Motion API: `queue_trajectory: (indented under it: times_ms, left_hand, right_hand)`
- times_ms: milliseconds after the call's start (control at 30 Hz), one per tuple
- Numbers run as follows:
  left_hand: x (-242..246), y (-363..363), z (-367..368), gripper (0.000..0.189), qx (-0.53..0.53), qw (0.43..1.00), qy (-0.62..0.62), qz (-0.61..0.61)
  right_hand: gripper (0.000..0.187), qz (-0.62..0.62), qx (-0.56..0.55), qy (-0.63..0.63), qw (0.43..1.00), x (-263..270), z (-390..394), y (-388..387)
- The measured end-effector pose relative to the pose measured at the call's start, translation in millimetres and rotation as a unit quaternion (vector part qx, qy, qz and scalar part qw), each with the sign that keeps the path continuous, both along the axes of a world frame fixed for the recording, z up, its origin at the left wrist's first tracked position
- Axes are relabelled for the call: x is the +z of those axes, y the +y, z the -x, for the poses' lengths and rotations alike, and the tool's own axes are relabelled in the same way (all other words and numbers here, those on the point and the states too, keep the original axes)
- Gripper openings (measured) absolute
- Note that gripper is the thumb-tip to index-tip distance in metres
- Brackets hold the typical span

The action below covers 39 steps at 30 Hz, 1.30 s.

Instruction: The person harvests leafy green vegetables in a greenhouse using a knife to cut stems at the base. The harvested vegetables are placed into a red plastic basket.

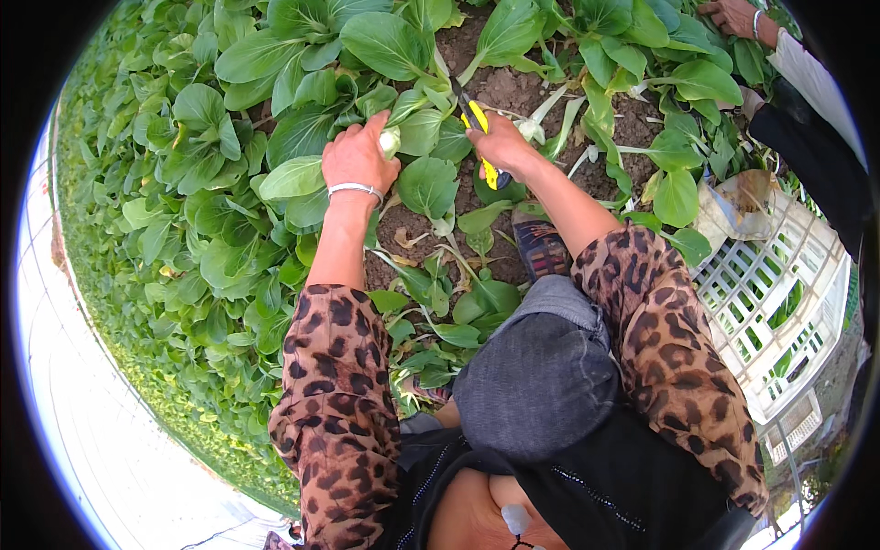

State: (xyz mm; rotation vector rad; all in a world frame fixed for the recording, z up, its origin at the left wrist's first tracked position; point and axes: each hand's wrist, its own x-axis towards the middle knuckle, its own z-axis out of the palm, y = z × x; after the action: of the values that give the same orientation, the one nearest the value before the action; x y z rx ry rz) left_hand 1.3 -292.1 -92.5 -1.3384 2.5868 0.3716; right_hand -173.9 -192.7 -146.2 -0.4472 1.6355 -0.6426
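My left hand, with a bracelet at the wrist, is closed around a head of bok choy. Its pale, rounded base shows by my thumb, and the rest is partly hidden by my hand. In my right hand is a yellow and black snap-off utility knife. The dark blade end points away from me, close to the stems of a standing bok choy plant. Loose leaves and pale stem pieces lie on the soil just beyond my right hand.
Dense bok choy covers the left side. Cut leaves litter the brown soil before my shoe. A white plastic crate stands at right. Another person's hand reaches into plants at top right.
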Motion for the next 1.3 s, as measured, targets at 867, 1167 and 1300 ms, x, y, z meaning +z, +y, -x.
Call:
queue_trajectory:
  times_ms: [867,1167,1300]
  left_hand:
    - [117,170,-82,0.057,-0.076,0.976,0.201,-0.034]
    - [140,185,-138,0.088,0.313,0.901,0.201,-0.223]
    - [157,159,-117,0.102,0.325,0.691,0.496,-0.414]
  right_hand:
    - [0.047,0.156,-0.143,-0.572,0.793,55,-49,51]
    - [0.046,0.329,-0.047,-0.215,0.918,82,-13,59]
    - [0.042,0.313,0.016,-0.328,0.891,91,-36,71]
